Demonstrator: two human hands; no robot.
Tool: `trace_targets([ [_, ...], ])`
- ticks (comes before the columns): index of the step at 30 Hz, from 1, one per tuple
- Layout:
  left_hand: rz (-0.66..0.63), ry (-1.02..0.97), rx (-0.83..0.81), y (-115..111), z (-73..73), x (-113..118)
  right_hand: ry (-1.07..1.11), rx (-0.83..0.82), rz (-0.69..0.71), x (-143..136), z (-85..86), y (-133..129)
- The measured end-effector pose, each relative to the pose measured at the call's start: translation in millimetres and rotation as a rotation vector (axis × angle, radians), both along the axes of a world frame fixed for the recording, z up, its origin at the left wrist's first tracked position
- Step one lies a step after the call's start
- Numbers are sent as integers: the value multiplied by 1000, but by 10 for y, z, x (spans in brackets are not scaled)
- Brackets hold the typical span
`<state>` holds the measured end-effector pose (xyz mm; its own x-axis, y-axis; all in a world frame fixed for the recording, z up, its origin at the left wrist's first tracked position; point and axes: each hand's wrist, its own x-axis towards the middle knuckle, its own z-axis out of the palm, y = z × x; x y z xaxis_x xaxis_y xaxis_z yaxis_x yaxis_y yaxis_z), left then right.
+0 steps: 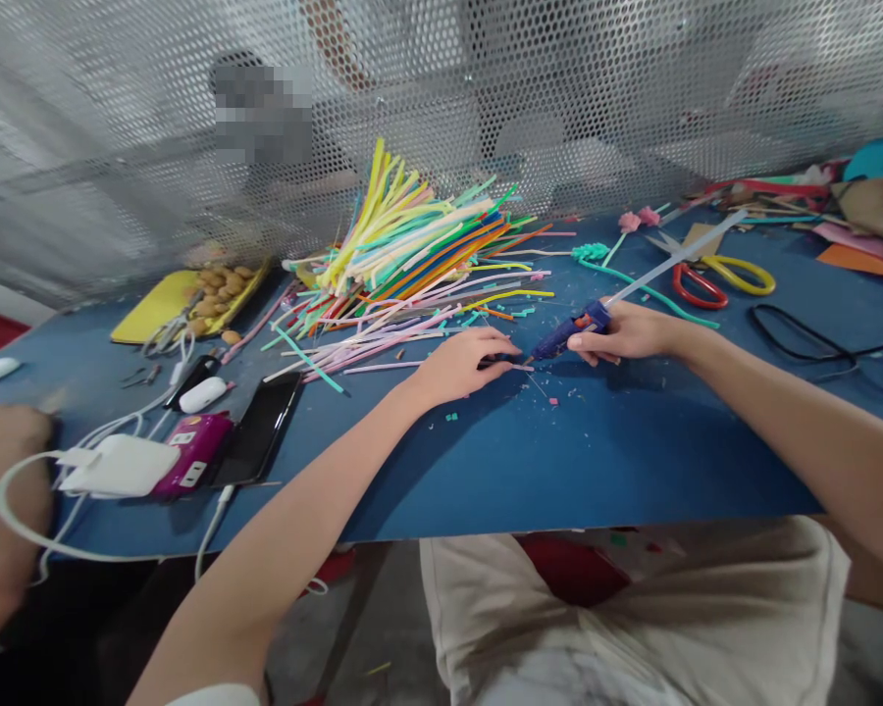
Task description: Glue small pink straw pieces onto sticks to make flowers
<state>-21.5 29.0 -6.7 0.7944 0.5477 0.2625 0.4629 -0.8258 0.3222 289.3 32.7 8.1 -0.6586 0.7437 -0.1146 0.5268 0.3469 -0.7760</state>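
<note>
My right hand (618,333) grips a dark blue glue gun (559,335), its nozzle pointing left toward my left fingertips. A long translucent glue stick (677,260) juts from the gun's back end. My left hand (467,363) rests low over the table with thumb and fingers pinched; a thin pink tip, looking like the end of a pipe cleaner, pokes out beyond them close to the nozzle. The fingers hide most of it. Behind the left hand lies a large heap of colourful pipe cleaners (419,245), with loose pink ones (379,368) beside the wrist.
Scissors with red and yellow handles (725,279) and a black cord (802,338) lie right. At left are a phone (261,427), purple power adapter (191,451), white charger (122,463) and yellow tray (158,304). Another person's arm (7,490) rests at the left edge. Perforated metal (559,98) stands behind.
</note>
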Motion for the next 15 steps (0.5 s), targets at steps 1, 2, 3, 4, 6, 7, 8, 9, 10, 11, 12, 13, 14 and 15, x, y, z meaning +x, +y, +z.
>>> trace_targets([
  [1,0,3,4,-4,5,0,5,5,1,2,-10,3],
  [2,1,5,4,-9,11,1,10,9,5,3,-17,6],
  [3,5,6,1,-15,17,3,13,13,11,2,-21,7],
  [4,15,5,-4,-21,24,4,14,16,17,0,-23,9],
  [6,34,6,-3,-31,36,9,16,22,27,-5,-23,10],
  [7,33,10,1,-35,40,11,21,24,30,-8,-22,11],
  [8,25,13,8,-37,43,12,27,25,33,-10,-21,12],
  [9,13,17,16,-39,44,13,34,25,37,-10,-21,14],
  [10,3,20,22,-40,44,13,42,24,42,-10,-23,15],
  [11,2,22,25,-40,43,12,49,24,47,-8,-25,16],
  [12,8,20,26,-41,42,10,55,23,52,-6,-28,18],
  [13,17,18,26,-43,41,6,61,22,58,-3,-31,20],
  [14,27,18,23,-45,41,1,67,20,63,0,-36,22],
  [15,38,23,19,-48,43,-4,74,18,64,3,-41,24],
])
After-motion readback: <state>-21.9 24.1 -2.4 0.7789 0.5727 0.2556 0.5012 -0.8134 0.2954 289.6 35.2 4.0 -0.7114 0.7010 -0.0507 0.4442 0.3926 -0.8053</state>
